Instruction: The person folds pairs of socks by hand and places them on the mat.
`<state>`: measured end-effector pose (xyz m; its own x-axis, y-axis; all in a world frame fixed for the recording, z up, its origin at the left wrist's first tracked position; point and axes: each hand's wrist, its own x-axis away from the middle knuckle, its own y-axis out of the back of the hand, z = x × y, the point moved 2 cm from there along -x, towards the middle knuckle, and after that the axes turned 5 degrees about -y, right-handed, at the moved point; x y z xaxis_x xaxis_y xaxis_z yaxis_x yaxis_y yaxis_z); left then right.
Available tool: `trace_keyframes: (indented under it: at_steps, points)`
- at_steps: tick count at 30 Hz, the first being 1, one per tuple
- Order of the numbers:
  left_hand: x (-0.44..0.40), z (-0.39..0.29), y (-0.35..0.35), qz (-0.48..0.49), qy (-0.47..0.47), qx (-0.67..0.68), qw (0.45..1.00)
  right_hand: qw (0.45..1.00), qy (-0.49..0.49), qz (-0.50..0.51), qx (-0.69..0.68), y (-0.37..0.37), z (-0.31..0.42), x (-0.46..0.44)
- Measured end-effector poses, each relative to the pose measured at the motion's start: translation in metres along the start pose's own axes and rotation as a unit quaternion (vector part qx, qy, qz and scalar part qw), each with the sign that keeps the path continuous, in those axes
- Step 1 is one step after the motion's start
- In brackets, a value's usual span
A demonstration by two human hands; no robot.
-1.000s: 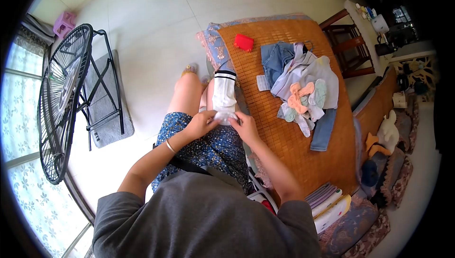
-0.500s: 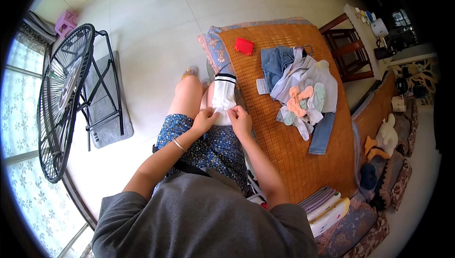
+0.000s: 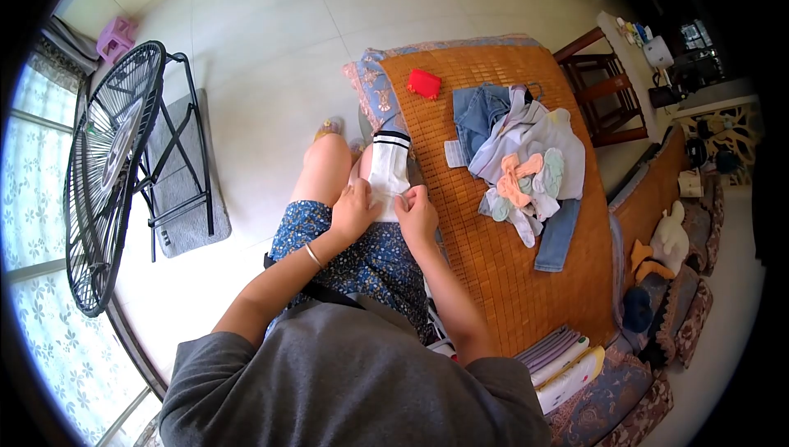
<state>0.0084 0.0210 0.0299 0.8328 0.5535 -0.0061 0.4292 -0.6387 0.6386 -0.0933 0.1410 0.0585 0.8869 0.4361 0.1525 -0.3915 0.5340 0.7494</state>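
White socks (image 3: 389,169) with black bands at the cuff lie over my thigh, the banded end pointing away from me. My left hand (image 3: 355,210), with a bracelet at the wrist, pinches the left side of the near end. On the right side of that same end, the fingers of my right hand (image 3: 417,215) are closed on the fabric. Whether one sock or a stacked pair lies there cannot be made out.
On the woven mat (image 3: 485,283) to my right lie a pile of clothes (image 3: 534,139), a red item (image 3: 424,83) and folded cloths (image 3: 567,361). A black folding chair (image 3: 115,168) stands at left, a wooden chair (image 3: 608,85) beyond the mat.
The near end of the white sock, bunched between my hands at first, now lies flatter on my thigh. My left hand has shifted slightly up along its left edge.
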Motion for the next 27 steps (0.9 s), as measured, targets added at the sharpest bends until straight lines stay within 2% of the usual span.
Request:
trace_keyframes:
  at_steps: [1, 2, 4, 6, 8, 10, 13, 19, 22, 27]
  points:
    - [0.001, -0.007, 0.004, -0.073, -0.118, -0.094, 0.986, 1.000, 0.022, -0.006, 0.002, 0.001, 0.002, 0.001]
    - [-0.002, -0.008, 0.007, -0.075, -0.119, -0.094, 0.986, 1.000, 0.024, -0.008, 0.002, 0.000, -0.001, -0.002]
    - [-0.003, -0.015, 0.010, 0.014, -0.308, -0.132, 0.942, 0.968, 0.240, -0.073, 0.022, -0.001, 0.001, -0.002]
    - [0.001, -0.011, 0.009, 0.038, -0.321, -0.119, 0.939, 0.964, 0.259, -0.059, 0.015, 0.000, -0.002, 0.002]
    - [-0.002, -0.004, 0.008, 0.070, -0.343, -0.106, 0.931, 0.933, 0.355, -0.024, 0.058, 0.008, -0.001, -0.001]
    - [0.001, -0.014, 0.019, 0.062, -0.347, -0.161, 0.922, 0.919, 0.389, -0.013, 0.063, 0.012, -0.008, -0.002]
    - [0.003, -0.010, 0.017, 0.060, -0.334, -0.161, 0.927, 0.906, 0.418, -0.002, 0.071, 0.021, -0.005, -0.001]
    - [0.003, 0.000, 0.012, 0.095, -0.332, -0.188, 0.920, 0.878, 0.442, 0.075, 0.165, 0.025, -0.016, 0.000]
    - [0.006, 0.002, 0.013, 0.096, -0.341, -0.211, 0.911, 0.884, 0.428, 0.101, 0.157, 0.028, -0.019, 0.005]
    - [0.009, 0.000, 0.018, 0.120, -0.344, -0.219, 0.905, 0.881, 0.425, 0.102, 0.181, 0.026, -0.030, 0.002]
